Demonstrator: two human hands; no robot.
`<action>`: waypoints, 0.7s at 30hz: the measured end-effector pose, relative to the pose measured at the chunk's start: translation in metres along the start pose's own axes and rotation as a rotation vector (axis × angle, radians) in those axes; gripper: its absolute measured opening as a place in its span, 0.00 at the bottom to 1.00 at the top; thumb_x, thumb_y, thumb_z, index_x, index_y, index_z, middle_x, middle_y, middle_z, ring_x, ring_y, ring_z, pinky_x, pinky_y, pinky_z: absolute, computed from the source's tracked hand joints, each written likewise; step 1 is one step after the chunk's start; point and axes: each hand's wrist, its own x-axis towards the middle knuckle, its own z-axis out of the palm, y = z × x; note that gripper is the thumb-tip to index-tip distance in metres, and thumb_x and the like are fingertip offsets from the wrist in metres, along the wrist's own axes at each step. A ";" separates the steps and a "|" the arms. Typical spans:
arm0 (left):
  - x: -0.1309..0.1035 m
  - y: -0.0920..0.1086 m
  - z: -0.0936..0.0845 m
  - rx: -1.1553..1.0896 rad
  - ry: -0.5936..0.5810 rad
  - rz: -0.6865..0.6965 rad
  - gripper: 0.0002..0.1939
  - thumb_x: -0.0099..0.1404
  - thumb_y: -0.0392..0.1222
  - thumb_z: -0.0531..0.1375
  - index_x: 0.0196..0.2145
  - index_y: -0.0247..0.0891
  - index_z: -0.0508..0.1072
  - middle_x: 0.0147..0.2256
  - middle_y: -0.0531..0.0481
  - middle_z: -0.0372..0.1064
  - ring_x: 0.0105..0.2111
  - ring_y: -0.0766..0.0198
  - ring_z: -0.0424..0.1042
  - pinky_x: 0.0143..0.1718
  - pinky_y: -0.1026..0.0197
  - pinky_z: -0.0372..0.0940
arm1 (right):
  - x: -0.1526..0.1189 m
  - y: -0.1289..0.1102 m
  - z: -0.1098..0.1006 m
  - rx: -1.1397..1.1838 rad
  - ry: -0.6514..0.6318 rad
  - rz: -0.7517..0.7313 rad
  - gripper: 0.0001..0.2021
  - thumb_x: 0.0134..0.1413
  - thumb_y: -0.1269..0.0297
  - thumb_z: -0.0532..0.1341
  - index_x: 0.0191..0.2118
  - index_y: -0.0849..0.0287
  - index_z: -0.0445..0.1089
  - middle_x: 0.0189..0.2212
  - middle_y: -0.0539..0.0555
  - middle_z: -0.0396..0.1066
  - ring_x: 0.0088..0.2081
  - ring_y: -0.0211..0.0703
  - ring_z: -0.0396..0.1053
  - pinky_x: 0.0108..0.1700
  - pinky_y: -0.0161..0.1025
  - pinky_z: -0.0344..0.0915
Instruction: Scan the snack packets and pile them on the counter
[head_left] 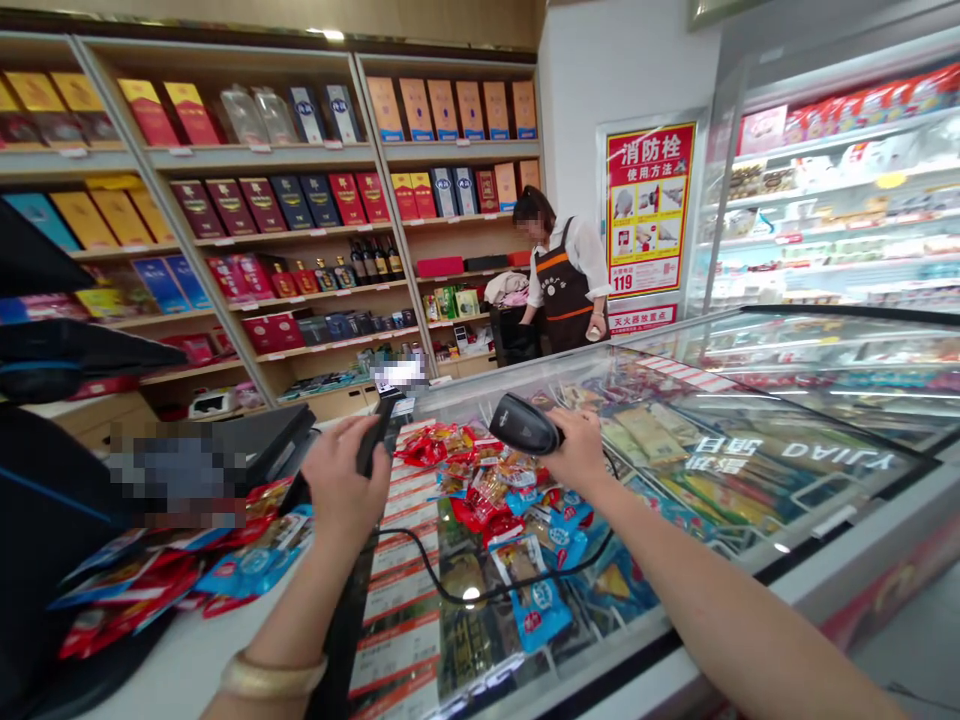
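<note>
A black barcode scanner (525, 426) is gripped in my right hand (577, 447), its head pointing left above the glass top of a chest freezer (480, 590). Its black cord (450, 598) loops down across the glass. My left hand (345, 470) is closed around a thin black object (373, 440), seen nearly edge-on; its kind is unclear. Between and beneath my hands lies a pile of small red snack packets (480, 490) and blue snack packets (562, 535). One blue-and-clear packet (531, 595) lies nearest me. More packets (247, 565) are heaped on the counter at left.
A dark checkout device (277, 440) stands left of my left hand. Behind the freezer, a person in a dark apron (566, 290) stands by shelves of boxed goods (300, 200). A lit refrigerated display (847, 200) runs along the right. Price strips (397, 640) line the freezer's left edge.
</note>
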 end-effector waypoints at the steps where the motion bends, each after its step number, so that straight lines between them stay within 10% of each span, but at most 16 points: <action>1: -0.006 0.007 0.012 -0.042 -0.097 0.009 0.17 0.63 0.42 0.55 0.48 0.39 0.74 0.47 0.39 0.73 0.48 0.50 0.72 0.52 0.45 0.64 | 0.000 0.000 0.000 -0.006 -0.002 0.002 0.11 0.45 0.58 0.65 0.35 0.56 0.75 0.33 0.53 0.76 0.39 0.48 0.71 0.46 0.43 0.50; 10: -0.051 -0.001 0.056 -0.156 -0.582 -0.023 0.14 0.57 0.36 0.56 0.38 0.42 0.79 0.42 0.44 0.77 0.44 0.53 0.75 0.48 0.52 0.68 | 0.000 -0.001 0.000 -0.058 -0.087 -0.004 0.09 0.47 0.59 0.65 0.35 0.56 0.74 0.34 0.54 0.77 0.40 0.48 0.69 0.44 0.42 0.48; 21: -0.040 0.000 0.041 -0.538 -0.269 -0.611 0.13 0.53 0.52 0.62 0.31 0.40 0.72 0.28 0.48 0.75 0.29 0.56 0.76 0.29 0.57 0.70 | -0.002 -0.004 0.000 -0.017 -0.054 -0.012 0.09 0.45 0.61 0.65 0.34 0.56 0.75 0.32 0.53 0.77 0.39 0.47 0.70 0.45 0.43 0.48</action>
